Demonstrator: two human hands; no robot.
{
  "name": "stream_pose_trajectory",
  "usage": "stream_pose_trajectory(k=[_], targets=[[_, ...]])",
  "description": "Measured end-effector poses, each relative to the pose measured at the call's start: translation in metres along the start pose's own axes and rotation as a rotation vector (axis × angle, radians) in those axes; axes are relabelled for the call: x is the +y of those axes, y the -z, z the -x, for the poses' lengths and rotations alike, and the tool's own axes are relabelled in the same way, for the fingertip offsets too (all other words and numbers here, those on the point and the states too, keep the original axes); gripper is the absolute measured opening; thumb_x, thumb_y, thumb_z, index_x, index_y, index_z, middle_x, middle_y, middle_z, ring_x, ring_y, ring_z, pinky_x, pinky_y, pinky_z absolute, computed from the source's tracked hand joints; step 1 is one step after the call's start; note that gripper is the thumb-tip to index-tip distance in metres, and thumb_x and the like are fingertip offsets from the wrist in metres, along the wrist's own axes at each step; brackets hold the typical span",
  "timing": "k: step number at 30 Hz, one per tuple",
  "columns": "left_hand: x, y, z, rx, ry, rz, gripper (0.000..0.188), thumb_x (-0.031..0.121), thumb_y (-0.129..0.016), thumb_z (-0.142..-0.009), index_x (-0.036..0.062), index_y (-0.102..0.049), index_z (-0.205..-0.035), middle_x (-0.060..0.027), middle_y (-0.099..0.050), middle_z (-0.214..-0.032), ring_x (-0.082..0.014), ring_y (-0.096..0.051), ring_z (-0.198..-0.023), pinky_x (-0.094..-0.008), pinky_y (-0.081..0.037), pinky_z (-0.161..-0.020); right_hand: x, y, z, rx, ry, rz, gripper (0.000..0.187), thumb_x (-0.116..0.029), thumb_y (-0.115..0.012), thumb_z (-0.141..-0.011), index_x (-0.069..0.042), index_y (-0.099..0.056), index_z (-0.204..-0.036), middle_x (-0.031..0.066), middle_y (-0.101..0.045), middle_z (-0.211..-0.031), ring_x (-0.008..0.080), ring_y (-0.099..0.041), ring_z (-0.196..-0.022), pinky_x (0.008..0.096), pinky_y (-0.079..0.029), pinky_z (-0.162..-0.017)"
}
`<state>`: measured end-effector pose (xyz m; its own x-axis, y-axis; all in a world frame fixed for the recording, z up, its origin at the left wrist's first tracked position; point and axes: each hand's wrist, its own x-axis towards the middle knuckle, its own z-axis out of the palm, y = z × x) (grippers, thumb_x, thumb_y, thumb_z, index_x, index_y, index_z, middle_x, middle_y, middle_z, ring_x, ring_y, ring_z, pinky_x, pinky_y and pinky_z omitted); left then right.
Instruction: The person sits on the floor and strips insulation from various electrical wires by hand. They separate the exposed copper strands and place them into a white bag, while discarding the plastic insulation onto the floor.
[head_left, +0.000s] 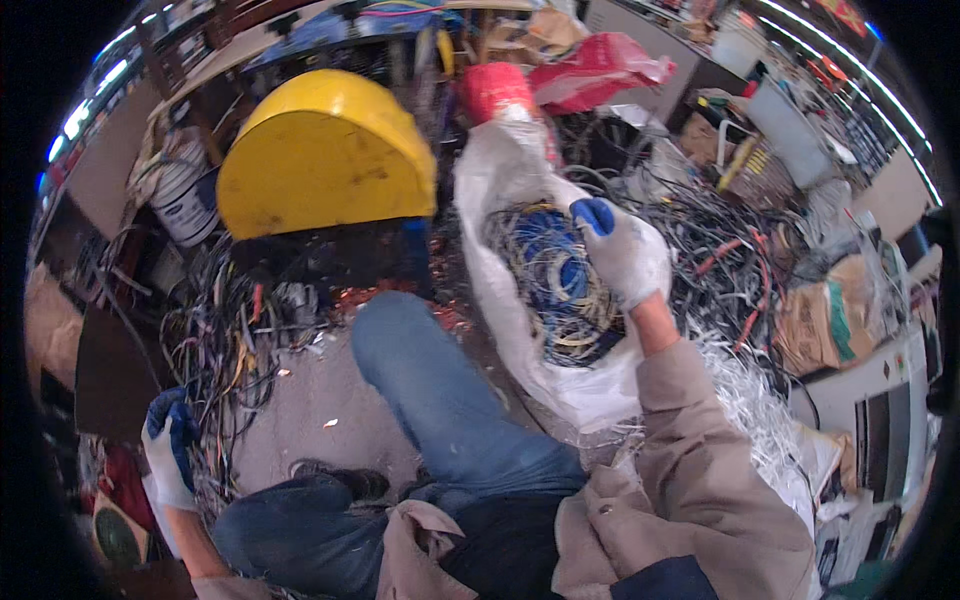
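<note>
My right hand (628, 255), in a white glove with blue coating, is over the right side of a white woven sack (480, 190). Its fingers are bent in and the blue tips pressed together; whatever they grip is hidden. Inside the sack lie loops of thin blue, white and yellowish wire (565, 280). Low on the left, my left hand (170, 445) wears a matching glove. Its fingers are loosely bent and apart, with the blue palm side partly showing and nothing visible in it. Tangled cables (215, 350) lie beside that hand.
A yellow rounded machine cover (325, 165) stands ahead, with copper-coloured scraps (365, 295) near its base. Dark cables (720, 250) heap up right of the sack, above white shredded strips (745, 400). A white bucket (183, 205) stands far left; a red bag (600, 72) lies behind the sack.
</note>
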<state>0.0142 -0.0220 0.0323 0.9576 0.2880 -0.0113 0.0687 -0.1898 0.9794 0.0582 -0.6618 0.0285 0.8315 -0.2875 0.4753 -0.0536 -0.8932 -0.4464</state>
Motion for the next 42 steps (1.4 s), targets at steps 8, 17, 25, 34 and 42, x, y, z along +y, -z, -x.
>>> stream_pose_trajectory(k=[8,17,25,34,42], targets=[[-0.14,0.089,-0.027,0.045,0.294,-0.106,0.025,0.013,-0.063,-0.094,0.0059,-0.067,-0.117,0.0016,-0.068,-0.1,-0.0092,-0.06,-0.084,-0.0217,-0.048,-0.075,-0.241,-0.056,-0.001,-0.711,0.803,-0.423,0.031,-0.015,-0.069,-0.086,-0.002,-0.066,-0.113,0.0172,-0.068,-0.1,0.0333,-0.067,-0.093,0.0395,-0.052,-0.084],[-0.263,0.086,-0.08,-0.037,0.685,0.032,0.026,0.027,-0.074,-0.088,0.0092,-0.07,-0.106,0.0029,-0.065,-0.089,-0.0087,-0.056,-0.076,-0.0237,-0.046,-0.065,-0.345,-0.235,0.051,-1.027,1.298,0.015,0.032,-0.038,-0.057,-0.094,-0.008,-0.061,-0.104,0.0116,-0.064,-0.096,0.0292,-0.064,-0.091,0.0451,-0.047,-0.079],[-0.425,0.041,-0.238,0.04,0.498,-0.097,0.029,0.032,-0.069,-0.092,0.0107,-0.067,-0.111,-0.0004,-0.067,-0.09,-0.0112,-0.058,-0.075,-0.0287,-0.047,-0.064,-0.329,-0.267,0.04,-1.419,1.274,0.156,0.046,-0.042,-0.065,-0.084,-0.009,-0.059,-0.115,0.0097,-0.063,-0.097,0.0254,-0.064,-0.092,0.0401,-0.048,-0.081],[-0.469,-0.036,-0.318,0.127,0.843,0.574,0.024,0.032,-0.072,-0.089,0.0108,-0.066,-0.098,-0.005,-0.061,-0.077,-0.0188,-0.055,-0.061,-0.037,-0.046,-0.054,-0.346,-0.264,0.025,-1.539,0.94,0.305,0.047,-0.044,-0.06,-0.092,-0.013,-0.06,-0.128,0.0107,-0.064,-0.108,0.0287,-0.063,-0.102,0.0416,-0.046,-0.093],[-0.4,-0.018,-0.317,0.031,0.766,0.616,0.033,0.045,-0.066,-0.09,0.0142,-0.062,-0.101,-0.0027,-0.054,-0.079,-0.0191,-0.05,-0.068,-0.0337,-0.042,-0.055,-0.339,-0.244,0.037,-1.467,1.076,0.187,0.043,-0.044,-0.057,-0.093,-0.009,-0.059,-0.119,0.0104,-0.064,-0.1,0.0277,-0.064,-0.096,0.0423,-0.048,-0.088]])
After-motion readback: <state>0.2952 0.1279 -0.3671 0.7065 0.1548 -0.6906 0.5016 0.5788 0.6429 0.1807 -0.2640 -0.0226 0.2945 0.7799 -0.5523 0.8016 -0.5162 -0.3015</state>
